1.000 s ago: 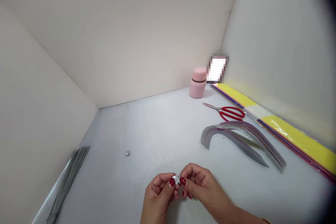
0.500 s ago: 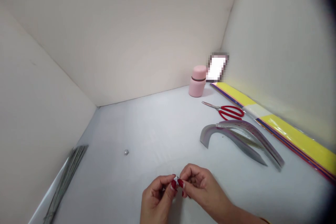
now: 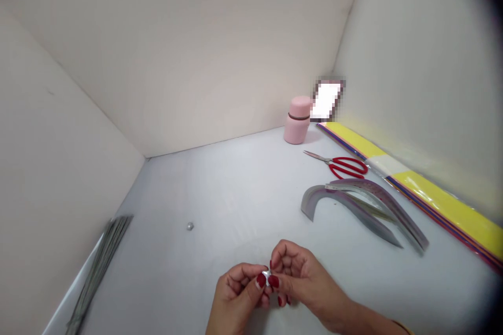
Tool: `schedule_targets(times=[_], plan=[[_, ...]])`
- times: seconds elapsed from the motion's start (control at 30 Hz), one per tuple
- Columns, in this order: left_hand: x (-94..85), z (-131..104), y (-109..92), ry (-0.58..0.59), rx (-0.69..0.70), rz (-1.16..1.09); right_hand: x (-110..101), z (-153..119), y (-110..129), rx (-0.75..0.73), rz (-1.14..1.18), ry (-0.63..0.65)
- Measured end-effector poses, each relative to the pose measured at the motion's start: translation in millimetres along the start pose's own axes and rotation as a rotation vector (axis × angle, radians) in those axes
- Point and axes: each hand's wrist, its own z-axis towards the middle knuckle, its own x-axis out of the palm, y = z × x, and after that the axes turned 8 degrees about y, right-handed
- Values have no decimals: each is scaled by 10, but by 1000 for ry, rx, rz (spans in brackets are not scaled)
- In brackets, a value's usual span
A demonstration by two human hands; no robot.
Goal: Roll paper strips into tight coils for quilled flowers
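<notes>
Near the front of the table, my left hand (image 3: 239,293) pinches a small silvery folded paper star (image 3: 266,275) between thumb and index finger. From the other side, my right hand (image 3: 301,282) has its thumb against the same star, its index finger raised a little behind it. The fingertips cover part of the star. Another small silvery star (image 3: 190,226) lies by itself on the table to the left. Curved grey and purplish paper strips (image 3: 361,209) rest in a loose pile beyond my right hand.
Red-handled scissors (image 3: 336,163) lie behind the strips. A pink flask (image 3: 297,120) stands at the back beside a blurred upright screen (image 3: 327,100). Yellow-topped wrapped sheets (image 3: 428,193) run along the right wall. A bundle of thin greenish-grey stems (image 3: 100,267) lies at the left wall.
My right index finger has lifted slightly off the star, and more of the star shows between my thumbs. The other things lie as before.
</notes>
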Motion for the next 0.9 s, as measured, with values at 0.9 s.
schedule_targets(times=[0.9], plan=[[37,-51,-8,-124,182,199,2,-4,-41,2,-129,-11]])
